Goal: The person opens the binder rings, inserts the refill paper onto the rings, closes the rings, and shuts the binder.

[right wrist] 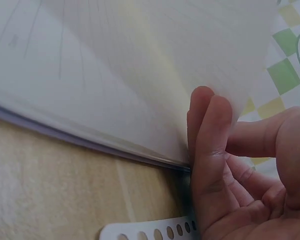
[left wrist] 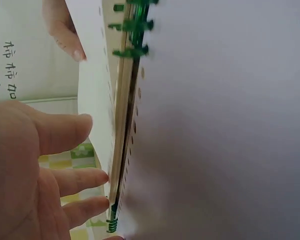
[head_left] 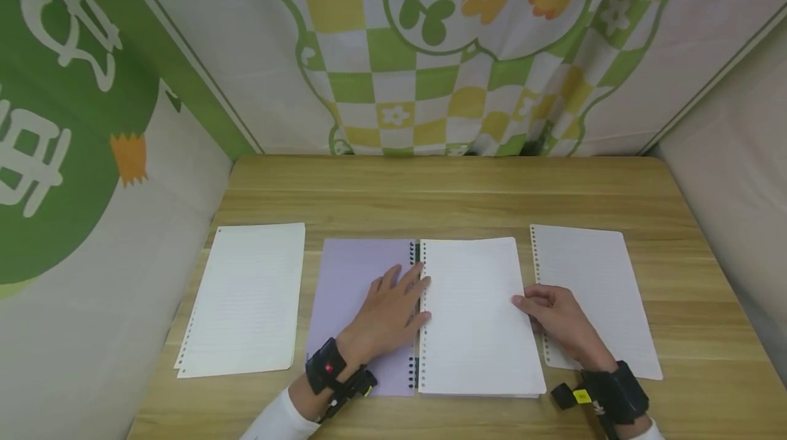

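A loose-leaf binder lies flat, its purple cover (head_left: 363, 255) turned to the left and green rings (left wrist: 135, 25) along the spine. White lined, hole-punched paper (head_left: 470, 358) lies on its right side. My left hand (head_left: 387, 313) rests across the cover and spine, fingers spread, fingertips at the punched edge of the paper. At the paper's right edge, my right hand (head_left: 556, 317) pinches a sheet (right wrist: 155, 50) between thumb and fingers. That sheet is lifted from the pages below in the right wrist view. Whether the rings are fastened I cannot tell.
To the left lies a small pile of punched paper (head_left: 246, 296). Another punched lined sheet (head_left: 590, 276) lies to the right, partly under my right hand. Everything is on a wooden table (head_left: 430, 194), with a patterned curtain (head_left: 393, 85) behind it.
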### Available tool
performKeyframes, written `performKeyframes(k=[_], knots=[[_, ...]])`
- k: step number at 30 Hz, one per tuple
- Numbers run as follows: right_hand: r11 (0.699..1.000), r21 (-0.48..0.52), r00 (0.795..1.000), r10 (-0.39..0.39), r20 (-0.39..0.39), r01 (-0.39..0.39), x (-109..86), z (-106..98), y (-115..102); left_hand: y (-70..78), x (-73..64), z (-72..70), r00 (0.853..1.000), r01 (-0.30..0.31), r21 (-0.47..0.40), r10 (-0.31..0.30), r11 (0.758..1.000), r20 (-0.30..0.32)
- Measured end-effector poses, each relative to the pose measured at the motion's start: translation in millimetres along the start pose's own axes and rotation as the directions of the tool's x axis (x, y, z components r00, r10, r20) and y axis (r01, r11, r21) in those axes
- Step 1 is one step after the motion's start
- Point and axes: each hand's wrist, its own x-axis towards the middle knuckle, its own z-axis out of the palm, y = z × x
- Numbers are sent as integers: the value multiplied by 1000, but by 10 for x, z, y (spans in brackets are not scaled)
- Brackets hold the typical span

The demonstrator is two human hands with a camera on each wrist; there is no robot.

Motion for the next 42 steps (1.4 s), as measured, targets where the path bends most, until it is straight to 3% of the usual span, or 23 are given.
performKeyframes(k=[6, 11, 15, 33, 42], knots=[[1000, -2, 1000, 0, -6, 0, -14, -2, 6, 27, -215, 29, 998, -55, -45, 57, 997, 39], [1000, -8, 1000, -7, -9, 7, -18, -11, 0, 44, -392, 75, 983, -136, -66, 143, 989, 112], [999, -43, 999, -26, -20, 25, -16, -17, -1, 60, -473, 125, 976, -155, -70, 164, 985, 141], [987, -142, 996, -79, -32, 74, -16, -30, -10, 95, -540, 283, 983, -131, -70, 139, 989, 122], [980, -166, 993, -115, -17, 110, -27, -35, -17, 83, -552, 287, 983, -131, -71, 139, 989, 120]])
